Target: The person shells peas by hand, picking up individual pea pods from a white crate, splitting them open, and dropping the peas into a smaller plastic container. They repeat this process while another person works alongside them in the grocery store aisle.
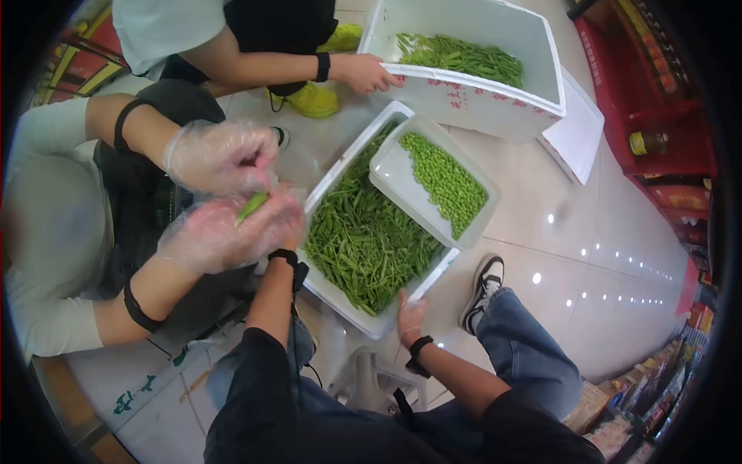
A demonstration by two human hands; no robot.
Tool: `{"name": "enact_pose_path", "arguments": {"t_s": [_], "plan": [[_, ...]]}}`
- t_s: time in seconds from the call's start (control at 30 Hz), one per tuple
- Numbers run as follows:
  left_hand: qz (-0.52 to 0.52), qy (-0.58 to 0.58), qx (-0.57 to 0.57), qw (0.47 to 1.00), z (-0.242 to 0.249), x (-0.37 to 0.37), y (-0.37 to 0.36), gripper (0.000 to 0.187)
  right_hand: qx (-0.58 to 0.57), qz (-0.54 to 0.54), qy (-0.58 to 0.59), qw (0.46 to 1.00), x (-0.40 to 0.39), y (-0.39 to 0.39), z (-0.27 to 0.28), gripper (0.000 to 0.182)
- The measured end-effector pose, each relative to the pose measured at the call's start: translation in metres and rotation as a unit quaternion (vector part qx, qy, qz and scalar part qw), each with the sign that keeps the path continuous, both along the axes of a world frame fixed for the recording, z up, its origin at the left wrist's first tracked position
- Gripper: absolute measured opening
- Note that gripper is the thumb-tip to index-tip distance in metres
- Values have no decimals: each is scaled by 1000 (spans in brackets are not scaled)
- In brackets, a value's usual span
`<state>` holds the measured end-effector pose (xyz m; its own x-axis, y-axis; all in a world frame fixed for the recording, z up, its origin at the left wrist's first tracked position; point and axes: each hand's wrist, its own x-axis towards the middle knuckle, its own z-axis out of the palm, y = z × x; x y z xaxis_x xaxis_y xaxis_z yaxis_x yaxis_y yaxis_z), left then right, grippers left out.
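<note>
A white foam box (372,329) full of green pea pods (363,240) stands on the floor in front of me. My right hand (411,319) grips its near rim, with the fingers at the edge. My left hand (294,203) is by the box's left rim, mostly hidden by a co-worker's gloved hand, so its fingers cannot be made out. A clear plastic tub (398,179) with shelled green peas (452,185) rests tilted across the box's right side. The co-worker's gloved hands (224,224) hold a green pod (252,206) left of the box.
Another person's hand (367,73) touches a second foam box (495,104) with pods inside, at the top. A white lid (576,127) leans beside it. Red shelves (668,116) stand at the right. A grey stool (367,379) is near my legs.
</note>
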<state>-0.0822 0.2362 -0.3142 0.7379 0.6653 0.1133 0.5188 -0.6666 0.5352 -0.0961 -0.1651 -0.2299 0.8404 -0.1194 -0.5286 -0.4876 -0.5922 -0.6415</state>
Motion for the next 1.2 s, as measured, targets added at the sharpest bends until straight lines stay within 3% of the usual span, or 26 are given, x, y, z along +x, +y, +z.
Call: {"name": "enact_pose_path", "arguments": {"t_s": [0.03, 0.1, 0.17, 0.27, 0.33, 0.4, 0.43, 0.47, 0.5, 0.57, 0.6, 0.73, 1.07, 1.2], "plan": [[14, 2, 0, 1000, 7, -8, -3, 24, 44, -1, -48, 998, 19, -2, 11, 49], [49, 9, 8, 999, 23, -32, -9, 24, -57, -2, -109, 992, 50, -34, -4, 54], [104, 20, 32, 994, 37, -58, -17, 24, -92, -85, -81, 989, 107, -39, 39, 58], [168, 40, 99, 980, 44, -93, -32, 24, 11, -191, -98, 977, 178, -75, -3, 63], [188, 58, 171, 965, 33, -116, -43, 22, 57, -241, -69, 966, 222, -65, 22, 69], [274, 9, 85, 958, 38, -125, -62, 12, 92, -270, -62, 956, 252, -56, 36, 71], [270, 8, 84, 959, 37, -123, -64, 12, 137, -227, -51, 963, 263, -52, 38, 73], [323, -100, -53, 939, 33, -119, -67, 11, 181, -180, -41, 966, 273, -50, 39, 75], [369, -206, -189, 886, 31, -112, -70, 12, 180, -178, -44, 967, 288, -53, 31, 75], [374, -185, -170, 893, 29, -101, -72, 12, 439, -132, 134, 878, 310, -58, 5, 71], [373, -156, -133, 905, 29, -96, -73, 12, 491, -101, 136, 854, 315, -54, -5, 74], [376, -107, -66, 918, 20, -90, -75, 12, 461, -115, 107, 873, 321, -55, -41, 70], [362, -54, -25, 930, 18, -90, -70, 16, 445, -99, 118, 882, 318, -60, -39, 73], [360, -42, -22, 932, 24, -85, -62, 18, 378, -113, 18, 919, 330, -59, -25, 87]]}}
